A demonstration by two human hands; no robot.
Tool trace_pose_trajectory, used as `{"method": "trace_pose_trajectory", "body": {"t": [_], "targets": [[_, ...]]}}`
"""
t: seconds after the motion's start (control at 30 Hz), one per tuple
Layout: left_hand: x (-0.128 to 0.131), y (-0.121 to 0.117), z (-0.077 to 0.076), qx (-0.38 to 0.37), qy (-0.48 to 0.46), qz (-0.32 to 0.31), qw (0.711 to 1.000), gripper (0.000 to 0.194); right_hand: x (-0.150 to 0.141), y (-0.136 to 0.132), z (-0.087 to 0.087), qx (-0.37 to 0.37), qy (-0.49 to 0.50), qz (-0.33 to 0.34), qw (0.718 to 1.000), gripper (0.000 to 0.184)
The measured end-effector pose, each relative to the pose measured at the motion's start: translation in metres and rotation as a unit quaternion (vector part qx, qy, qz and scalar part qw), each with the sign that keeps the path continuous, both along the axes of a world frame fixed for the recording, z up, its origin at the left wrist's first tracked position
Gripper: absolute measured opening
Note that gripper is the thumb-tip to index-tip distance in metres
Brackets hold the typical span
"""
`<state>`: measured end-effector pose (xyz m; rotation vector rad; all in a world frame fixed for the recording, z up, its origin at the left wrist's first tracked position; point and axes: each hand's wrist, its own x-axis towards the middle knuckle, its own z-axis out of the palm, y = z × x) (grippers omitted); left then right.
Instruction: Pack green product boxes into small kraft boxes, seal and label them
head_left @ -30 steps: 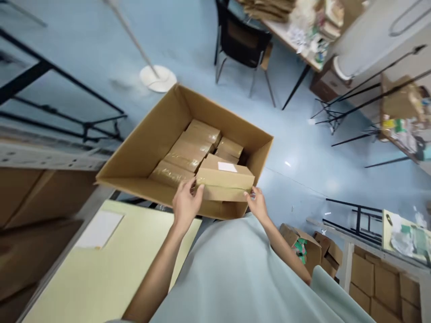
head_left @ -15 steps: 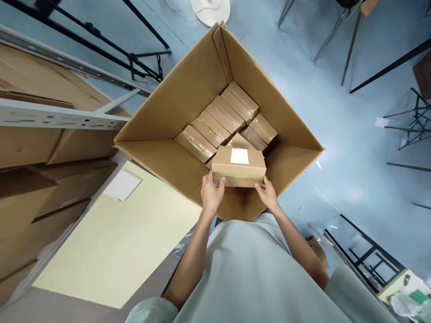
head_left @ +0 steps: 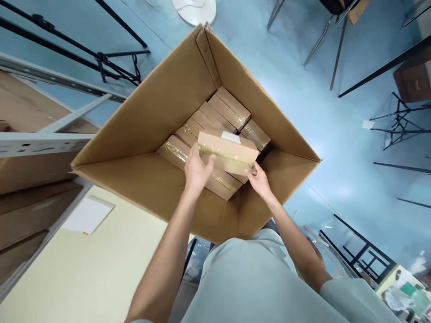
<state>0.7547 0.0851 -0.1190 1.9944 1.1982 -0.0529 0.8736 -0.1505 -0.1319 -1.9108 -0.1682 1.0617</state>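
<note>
Between my two hands is a small brown cardboard box point(head_left: 229, 152) with clear tape along its near side and a white label on top. My left hand point(head_left: 197, 168) grips its left end, thumb on the near face. At the right end, the fingers of my right hand point(head_left: 258, 178) are closed on the lower corner. The held box is inside a large open carton point(head_left: 134, 179), above several similar taped boxes point(head_left: 229, 107) that lie in rows on its bottom. Part of those rows is hidden behind the held box and my hands.
A pale yellow tabletop point(head_left: 111, 260) with a white sheet point(head_left: 88, 214) lies to the left, beside metal shelving point(head_left: 43, 144) stacked with cardboard. Black folding legs point(head_left: 117, 67) stand beyond the carton at upper left. Chair legs point(head_left: 318, 45) and a black frame point(head_left: 363, 251) are on the right.
Both hands have carried the small box forward and slightly left, deeper over the rows, and it now tilts down to the right. The view has shifted, bringing more boxes at the near corner into sight.
</note>
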Motion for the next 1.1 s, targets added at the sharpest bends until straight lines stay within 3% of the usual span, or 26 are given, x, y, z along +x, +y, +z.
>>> {"method": "trace_pose_trajectory", "body": {"t": [0.2, 0.3, 0.4, 0.53, 0.63, 0.77, 0.93, 1.0, 1.1], "targets": [[0.125, 0.109, -0.071, -0.008, -0.082, -0.117, 0.990, 0.083, 0.083, 0.090, -0.070, 0.023, -0.039, -0.014, 0.999, 0.079], [0.169, 0.139, -0.103, -0.035, -0.097, -0.198, 0.975, 0.070, 0.115, 0.147, -0.109, 0.036, -0.066, 0.028, 0.997, 0.083], [0.175, 0.126, -0.120, -0.069, -0.030, -0.182, 0.981, 0.069, 0.138, 0.201, -0.137, -0.016, -0.039, 0.101, 0.994, 0.072], [0.133, 0.057, -0.119, -0.086, -0.022, -0.145, 0.986, 0.071, 0.158, 0.234, -0.143, -0.043, -0.006, 0.116, 0.992, 0.060], [0.086, -0.005, -0.104, -0.117, -0.029, -0.119, 0.986, 0.064, 0.161, 0.213, -0.132, -0.008, -0.008, 0.072, 0.997, 0.049], [0.016, -0.079, -0.073, -0.164, -0.032, -0.064, 0.984, 0.058, 0.137, 0.126, -0.103, 0.007, -0.015, 0.024, 1.000, 0.050], [-0.066, -0.148, -0.034, -0.266, -0.023, -0.015, 0.964, 0.048, 0.048, 0.003, -0.051, -0.077, 0.007, -0.039, 0.996, 0.039], [-0.091, -0.165, -0.020, -0.301, -0.033, 0.003, 0.953, 0.047, 0.003, -0.028, -0.027, -0.099, 0.059, -0.043, 0.992, 0.034], [-0.116, -0.175, 0.000, -0.321, -0.052, 0.017, 0.945, 0.046, -0.055, -0.047, 0.011, -0.093, 0.125, -0.025, 0.988, 0.031]]}}
